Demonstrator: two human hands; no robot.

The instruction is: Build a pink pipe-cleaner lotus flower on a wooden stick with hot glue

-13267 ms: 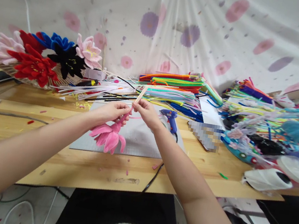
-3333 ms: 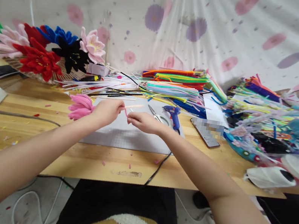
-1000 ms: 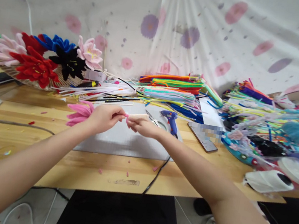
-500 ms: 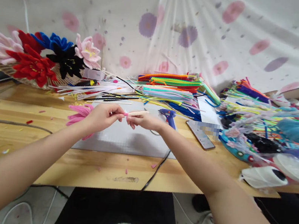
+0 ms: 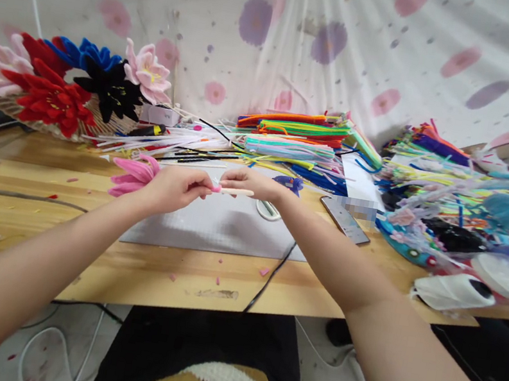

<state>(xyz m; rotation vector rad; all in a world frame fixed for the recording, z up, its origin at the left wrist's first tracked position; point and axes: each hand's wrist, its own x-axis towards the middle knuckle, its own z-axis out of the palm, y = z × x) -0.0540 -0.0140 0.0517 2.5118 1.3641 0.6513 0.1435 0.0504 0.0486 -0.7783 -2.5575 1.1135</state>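
My left hand (image 5: 182,190) is closed, thumb and fingertips pinching the pink base of a fuzzy pipe-cleaner flower. Its pink petals (image 5: 134,175) show to the left, behind my wrist. From that base a pale stick-like stem (image 5: 237,192) points right, passing below my right hand. My right hand (image 5: 252,182) has its fingers together just beside the base; fine white strands show near the fingertips, but what they pinch is too small to make out. Both hands are over a grey-white board (image 5: 208,235). Partly covered by my right wrist is the scissors' pale handle (image 5: 268,211).
A blue glue gun (image 5: 288,184) lies behind my right wrist, a phone (image 5: 345,221) to its right. Bundles of pipe cleaners (image 5: 293,133) line the back. Finished flowers (image 5: 58,98) stand at left, a white thread spool (image 5: 452,292) at right. A black cable (image 5: 268,282) crosses the front edge.
My right hand has moved up off the stem, which now shows bare beneath it. My left hand still pinches the flower's base. The view has shifted slightly.
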